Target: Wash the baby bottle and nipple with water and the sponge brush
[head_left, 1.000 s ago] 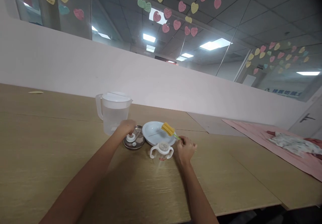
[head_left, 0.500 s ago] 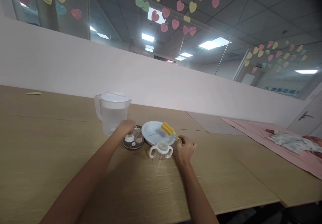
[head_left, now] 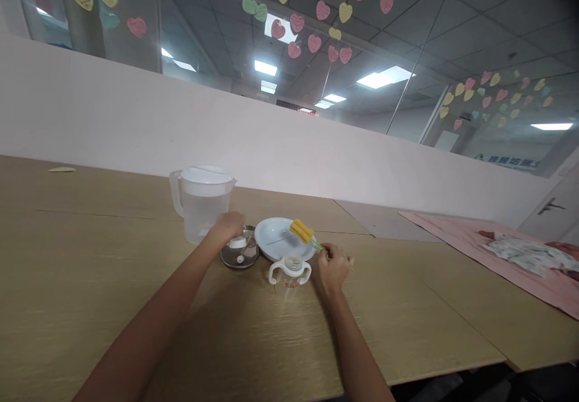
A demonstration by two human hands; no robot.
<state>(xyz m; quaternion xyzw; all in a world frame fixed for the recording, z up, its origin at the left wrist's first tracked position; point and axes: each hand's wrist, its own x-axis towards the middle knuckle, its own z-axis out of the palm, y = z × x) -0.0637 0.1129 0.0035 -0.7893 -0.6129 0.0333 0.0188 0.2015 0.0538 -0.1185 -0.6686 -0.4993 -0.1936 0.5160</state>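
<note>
My right hand (head_left: pixel 333 266) is closed on the green handle of a yellow sponge brush (head_left: pixel 301 231), whose head is over the right side of a white bowl (head_left: pixel 270 246). My left hand (head_left: pixel 230 226) is closed above a round metal tray (head_left: pixel 230 261); its fingertips are hidden. Just under it a white cap (head_left: pixel 237 243) shows, and a small white piece with a thin tube (head_left: pixel 240 259) lies in the tray. A clear bottle with two white handles (head_left: pixel 289 274) stands upright and uncapped in front of the bowl.
A lidded clear pitcher (head_left: pixel 205 206) stands behind my left hand. Far right, a pink cloth (head_left: pixel 456 245) bears a patterned white garment (head_left: pixel 520 252). A thin pale piece (head_left: pixel 61 169) lies far left. A white wall (head_left: pixel 136 119) borders the table's back.
My left hand has risen slightly, and the white cap beneath it has shifted up and a little right. My right hand and the sponge brush have stayed in place.
</note>
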